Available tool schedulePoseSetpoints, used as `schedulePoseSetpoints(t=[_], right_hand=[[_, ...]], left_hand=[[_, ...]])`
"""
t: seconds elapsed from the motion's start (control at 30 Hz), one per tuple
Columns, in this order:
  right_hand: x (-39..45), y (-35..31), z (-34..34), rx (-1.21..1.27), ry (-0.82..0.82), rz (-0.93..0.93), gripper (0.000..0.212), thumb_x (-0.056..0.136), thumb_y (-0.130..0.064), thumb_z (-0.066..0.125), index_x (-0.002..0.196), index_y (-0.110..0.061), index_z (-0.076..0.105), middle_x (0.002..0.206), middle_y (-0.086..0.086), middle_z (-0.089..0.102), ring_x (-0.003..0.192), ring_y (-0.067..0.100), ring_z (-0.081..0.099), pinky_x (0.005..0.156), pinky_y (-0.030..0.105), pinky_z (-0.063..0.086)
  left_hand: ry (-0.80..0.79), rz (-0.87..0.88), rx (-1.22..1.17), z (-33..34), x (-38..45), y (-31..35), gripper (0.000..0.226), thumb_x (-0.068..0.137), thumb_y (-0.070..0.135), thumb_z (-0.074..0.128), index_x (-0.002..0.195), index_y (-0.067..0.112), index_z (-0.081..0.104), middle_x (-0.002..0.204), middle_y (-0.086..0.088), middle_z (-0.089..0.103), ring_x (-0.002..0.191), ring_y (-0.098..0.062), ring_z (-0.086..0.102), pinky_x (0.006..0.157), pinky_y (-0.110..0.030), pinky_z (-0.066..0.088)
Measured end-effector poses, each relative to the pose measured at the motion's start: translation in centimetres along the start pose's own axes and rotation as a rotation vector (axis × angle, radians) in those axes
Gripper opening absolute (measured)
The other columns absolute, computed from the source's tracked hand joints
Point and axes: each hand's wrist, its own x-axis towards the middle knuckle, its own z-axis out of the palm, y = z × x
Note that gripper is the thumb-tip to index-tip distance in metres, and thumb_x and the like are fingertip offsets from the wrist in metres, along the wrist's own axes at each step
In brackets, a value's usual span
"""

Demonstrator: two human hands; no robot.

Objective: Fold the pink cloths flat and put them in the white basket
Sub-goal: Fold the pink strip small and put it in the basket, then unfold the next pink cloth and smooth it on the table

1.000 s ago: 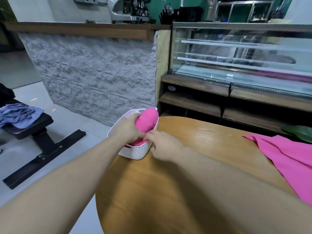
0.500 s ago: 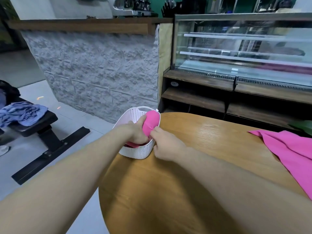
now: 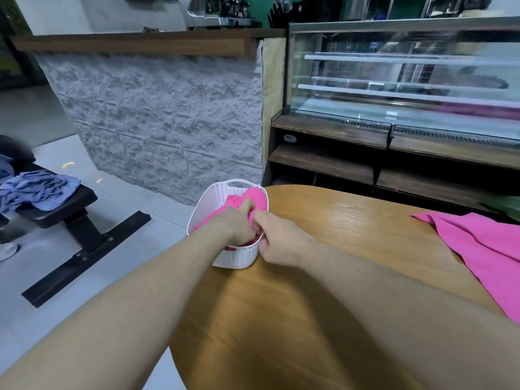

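Cloth (image 3: 254, 199) lower in basket (image 3: 209, 202) (hands (image 3: 235, 225) atop)

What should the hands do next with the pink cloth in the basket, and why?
Probably push the folded pink cloth further down. The left hand grips it inside the white basket, the right hand pinches at the near rim, and its far end bulges above the rim. Another pink cloth waits on the table.

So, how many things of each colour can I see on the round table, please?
Pink: 2, the cloth in the basket and the loose cloth
White: 1, the basket
Total: 3
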Motion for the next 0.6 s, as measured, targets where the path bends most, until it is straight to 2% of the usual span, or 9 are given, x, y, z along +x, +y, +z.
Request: schedulePoseSetpoints(t=[0.1, 0.17, 0.23, 0.3, 0.33, 0.4, 0.5, 0.6], right_hand=[[0.0, 0.2, -0.1, 0.001, -0.011, 0.014, 0.021, 0.082, -0.009, 0.049, 0.098, -0.018, 0.038, 0.095, 0.002, 0.053, 0.080, 0.024, 0.047, 0.073, 0.039, 0.045], [0.0, 0.2, -0.1, 0.003, -0.022, 0.032, 0.022, 0.083, -0.009, 0.049, 0.100, -0.018, 0.038, 0.096, 0.001, 0.054, 0.081, 0.025, 0.050, 0.074, 0.039, 0.046], [0.1, 0.2, -0.1, 0.010, -0.035, 0.039, 0.026, 0.084, -0.008, 0.048, 0.106, -0.019, 0.040, 0.100, 0.000, 0.055, 0.086, 0.024, 0.053, 0.077, 0.039, 0.047], [0.1, 0.0, -0.2, 0.030, -0.056, 0.037, 0.032, 0.085, -0.008, 0.048, 0.113, -0.020, 0.041, 0.110, -0.001, 0.054, 0.092, 0.024, 0.056, 0.081, 0.038, 0.047], [-0.1, 0.0, -0.3, 0.036, -0.057, 0.030, 0.035, 0.085, -0.007, 0.048, 0.117, -0.020, 0.041, 0.116, 0.000, 0.051, 0.093, 0.024, 0.056, 0.081, 0.037, 0.047], [-1.0, 0.1, -0.6, 0.053, -0.032, 0.025, 0.042, 0.084, -0.006, 0.050, 0.122, -0.022, 0.041, 0.124, -0.003, 0.044, 0.088, 0.021, 0.053, 0.077, 0.034, 0.043], [-3.3, 0.8, -1.7, 0.022, -0.001, 0.080, 0.047, 0.086, -0.008, 0.050, 0.127, -0.028, 0.039, 0.124, -0.009, 0.037, 0.088, 0.020, 0.052, 0.076, 0.035, 0.044], [-6.1, 1.9, -3.0, -0.032, -0.006, 0.142, 0.043, 0.087, -0.013, 0.051, 0.127, -0.027, 0.042, 0.127, -0.005, 0.040, 0.095, 0.022, 0.055, 0.083, 0.040, 0.048]], left_hand=[[-0.020, -0.005, 0.036, -0.1, 0.0, 0.4, 0.040, 0.094, 0.044, 0.046, 0.126, 0.025, 0.032, 0.115, -0.010, 0.054, 0.080, -0.026, 0.061, 0.061, -0.035, 0.047], [-0.046, -0.015, 0.051, 0.1, 0.2, 0.8, 0.032, 0.094, 0.041, 0.045, 0.117, 0.022, 0.032, 0.101, -0.009, 0.056, 0.081, -0.026, 0.059, 0.060, -0.034, 0.044], [-0.077, -0.025, 0.085, 0.4, 0.4, 0.9, 0.031, 0.096, 0.042, 0.041, 0.117, 0.022, 0.031, 0.112, -0.014, 0.056, 0.092, -0.030, 0.060, 0.074, -0.039, 0.051], [-0.108, -0.028, 0.134, 0.4, 0.2, 0.9, 0.042, 0.098, 0.044, 0.037, 0.134, 0.024, 0.027, 0.134, -0.018, 0.048, 0.113, -0.035, 0.056, 0.094, -0.046, 0.049], [-0.106, -0.029, 0.137, 0.3, 0.1, 0.8, 0.047, 0.100, 0.044, 0.034, 0.143, 0.027, 0.024, 0.144, -0.018, 0.040, 0.123, -0.036, 0.051, 0.099, -0.048, 0.047], [-0.015, -0.017, 0.125, 0.1, -0.7, 1.0, 0.048, 0.101, 0.042, 0.032, 0.148, 0.033, 0.028, 0.155, -0.013, 0.024, 0.133, -0.036, 0.041, 0.098, -0.048, 0.048], [0.313, 0.060, 0.090, 0.2, -2.5, 2.1, 0.036, 0.099, 0.036, 0.038, 0.133, 0.027, 0.050, 0.138, -0.010, 0.036, 0.123, -0.034, 0.044, 0.089, -0.043, 0.046], [0.456, 0.171, 0.066, 0.8, -4.2, 4.5, 0.038, 0.093, 0.026, 0.048, 0.130, 0.025, 0.055, 0.132, -0.007, 0.043, 0.119, -0.031, 0.046, 0.094, -0.040, 0.042]])
